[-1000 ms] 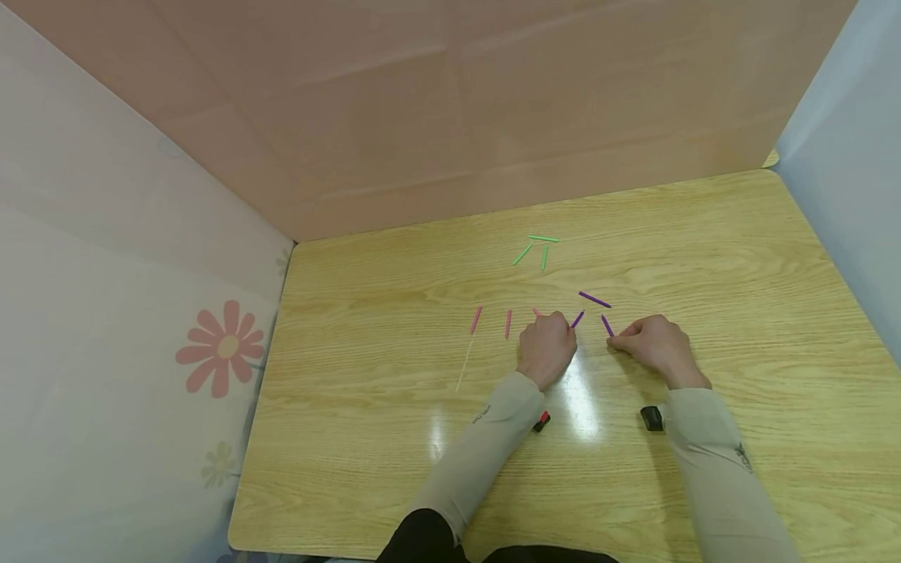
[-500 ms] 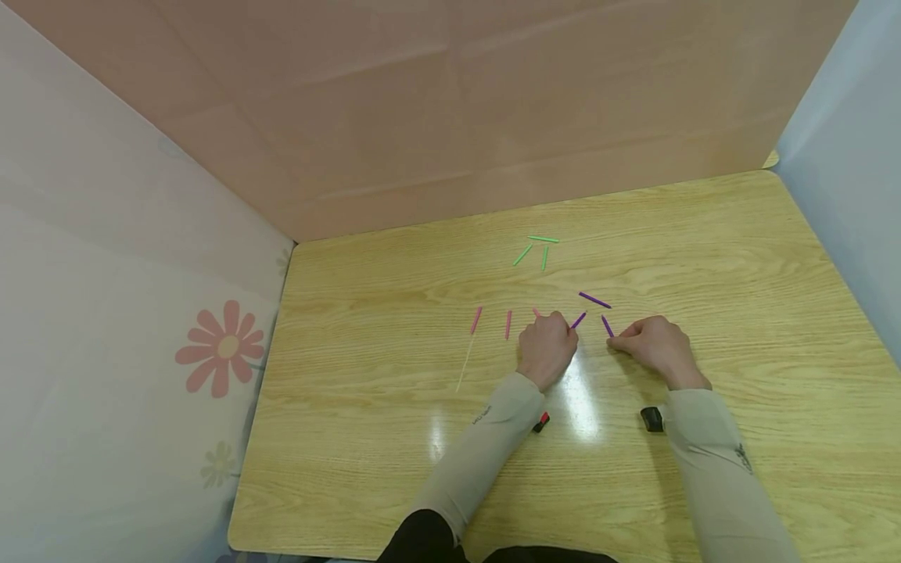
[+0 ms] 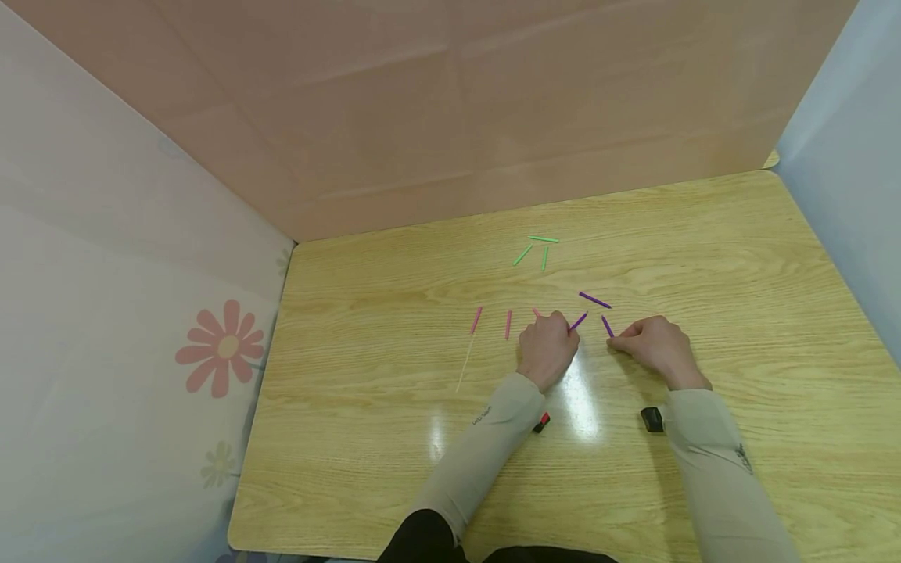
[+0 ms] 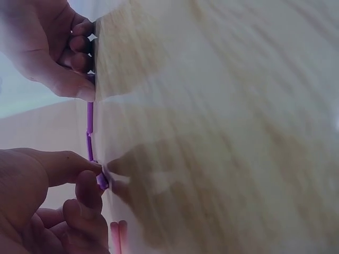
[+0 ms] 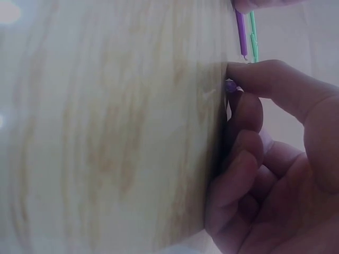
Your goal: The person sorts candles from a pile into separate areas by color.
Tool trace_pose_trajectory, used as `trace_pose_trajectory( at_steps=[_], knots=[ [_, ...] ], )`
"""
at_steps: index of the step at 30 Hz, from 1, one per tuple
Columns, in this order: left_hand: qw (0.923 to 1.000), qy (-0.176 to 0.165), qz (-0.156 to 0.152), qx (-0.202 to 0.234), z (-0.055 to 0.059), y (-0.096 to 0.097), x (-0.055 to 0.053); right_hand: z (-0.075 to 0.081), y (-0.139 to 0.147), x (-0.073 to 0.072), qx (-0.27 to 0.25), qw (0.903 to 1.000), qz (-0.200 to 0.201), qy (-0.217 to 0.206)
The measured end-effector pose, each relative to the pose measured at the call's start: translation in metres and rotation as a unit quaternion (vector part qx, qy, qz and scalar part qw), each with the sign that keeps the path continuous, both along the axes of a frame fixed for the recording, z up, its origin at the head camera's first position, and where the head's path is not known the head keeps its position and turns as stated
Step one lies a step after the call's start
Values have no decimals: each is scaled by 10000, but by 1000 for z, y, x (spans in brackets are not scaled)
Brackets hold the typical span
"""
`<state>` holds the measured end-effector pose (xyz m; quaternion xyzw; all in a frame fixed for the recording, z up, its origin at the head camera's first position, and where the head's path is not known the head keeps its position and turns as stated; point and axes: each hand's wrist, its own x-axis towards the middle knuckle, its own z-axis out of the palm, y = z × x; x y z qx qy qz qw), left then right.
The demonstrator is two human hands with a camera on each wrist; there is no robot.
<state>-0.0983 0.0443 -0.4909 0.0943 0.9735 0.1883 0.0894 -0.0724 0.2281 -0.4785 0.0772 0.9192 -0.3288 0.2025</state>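
Observation:
In the head view my left hand pinches the lower end of a slanted purple candle between thumb and finger. My right hand does the same with another purple candle, just to the right. Both candles lie on the wooden table, their far ends leaning towards a third purple candle beyond them. Up close, the left wrist view has the pinched candle end at my left fingertips. In the right wrist view a candle's end shows between my right thumb and finger.
Pink candles lie left of my left hand, one partly hidden by it. A thin pale stick lies nearby. Green candles are further back. Small black objects sit near my wrists. A partition stands behind the table.
My left hand has shifted very slightly to the right with its purple candle. The right hand and the other candles keep their places.

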Motion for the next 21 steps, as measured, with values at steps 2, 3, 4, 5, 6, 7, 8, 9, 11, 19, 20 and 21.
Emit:
trace_pose_trajectory(
  at_steps=[2,3,4,5,6,7,8,9,11,19,20,21],
  knots=[
    [10000,17,-19,31,0,0,0,0,0,0,8,10000,6,-1],
    [10000,42,-36,33,1,-1,0,0,0,0,13,10000,12,-1],
    [10000,53,-68,19,2,-1,1,-1,0,0,16,10000,14,-1],
    [9999,64,-79,30,3,-2,1,-1,0,0,20,10000,18,3],
    [9999,74,-80,31,5,-3,1,-1,0,0,19,10000,19,5],
    [9999,69,-86,52,6,-5,1,-1,0,0,17,10000,21,2],
    [9999,63,-88,80,8,-6,1,-1,0,0,13,10000,24,1],
    [9999,60,-52,96,10,-9,1,-1,0,0,8,10000,25,0],
    [9998,87,34,175,14,-14,-1,-1,0,0,-1,10000,26,-3],
    [9969,363,508,478,18,-49,-11,-1,1,0,-21,10000,71,-25],
    [9962,374,586,521,18,-54,-12,-2,2,0,-23,10000,72,-31],
    [9954,354,674,581,19,-59,-12,-2,2,0,-26,10000,71,-32]
  ],
)
